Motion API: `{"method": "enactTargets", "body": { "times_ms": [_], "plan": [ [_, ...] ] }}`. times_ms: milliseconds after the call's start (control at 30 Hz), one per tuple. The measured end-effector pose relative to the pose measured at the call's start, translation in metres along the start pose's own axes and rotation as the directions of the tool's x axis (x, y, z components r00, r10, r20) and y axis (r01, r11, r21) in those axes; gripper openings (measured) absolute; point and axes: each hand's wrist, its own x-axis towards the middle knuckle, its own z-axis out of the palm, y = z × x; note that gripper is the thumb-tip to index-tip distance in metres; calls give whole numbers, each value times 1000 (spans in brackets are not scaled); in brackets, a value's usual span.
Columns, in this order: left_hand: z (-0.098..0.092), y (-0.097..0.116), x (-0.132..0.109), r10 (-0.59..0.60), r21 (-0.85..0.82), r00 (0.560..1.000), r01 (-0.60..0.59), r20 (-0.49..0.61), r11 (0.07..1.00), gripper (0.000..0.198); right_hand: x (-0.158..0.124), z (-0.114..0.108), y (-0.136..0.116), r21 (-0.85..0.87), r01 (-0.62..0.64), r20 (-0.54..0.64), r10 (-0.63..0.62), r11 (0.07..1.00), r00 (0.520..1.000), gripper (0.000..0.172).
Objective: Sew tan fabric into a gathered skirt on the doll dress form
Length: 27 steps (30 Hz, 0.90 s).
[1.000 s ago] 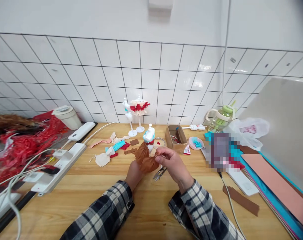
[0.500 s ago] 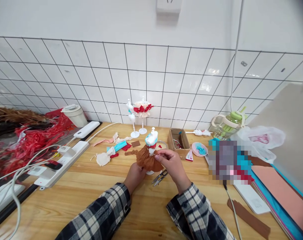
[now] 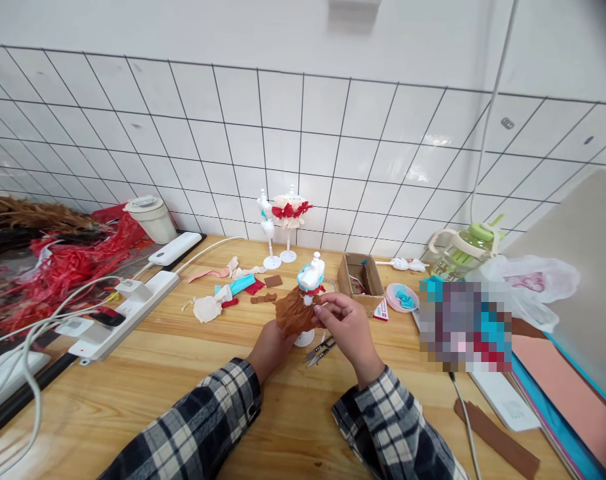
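A small white dress-form mannequin (image 3: 313,271) stands in front of me, with a blue and red band at its top. Gathered around its lower part is a brown crepe skirt (image 3: 293,312). My left hand (image 3: 271,348) holds the skirt from the lower left, its fingertips hidden under the brown folds. With thumb and forefinger, my right hand (image 3: 350,330) pinches the skirt's upper right edge by the waist. Thread snips (image 3: 320,352) lie on the table just below the mannequin's round base (image 3: 304,339).
Two other dress forms (image 3: 289,220) stand near the tiled wall. Crepe scraps (image 3: 207,309) lie to the left, a cardboard box (image 3: 361,277) and pink dish (image 3: 401,298) to the right. A power strip (image 3: 127,320) with cables borders the left; coloured sheets (image 3: 565,373) lie far right.
The brown skirt is drawn out more to the left and lifted on the right, so more of the mannequin's base shows. My view has shifted slightly; both hands keep their hold.
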Motion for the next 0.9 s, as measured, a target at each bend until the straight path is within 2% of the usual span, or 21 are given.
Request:
{"method": "enactTargets", "body": {
  "times_ms": [167, 400, 600, 900],
  "plan": [
    [-1, 2, -1, -4, 20, 1000, 4, 3, 1000, 29, -4, 1, -6, -47, 23, 32, -22, 999, 999, 29],
    [-1, 5, -1, 27, 16, 1000, -27, 5, 1000, 34, -7, 1, -10, -239, 70, -27, -79, 968, 997, 23],
    [1, -5, -2, 43, 83, 999, -40, -28, 996, 32, -11, 2, -9, -334, 98, -65, -127, 937, 990, 21],
    [3, -14, -3, 52, 186, 999, -51, -1, 981, 28, -14, 3, -14, -474, 160, -81, -224, 866, 971, 19]
  ]
}}
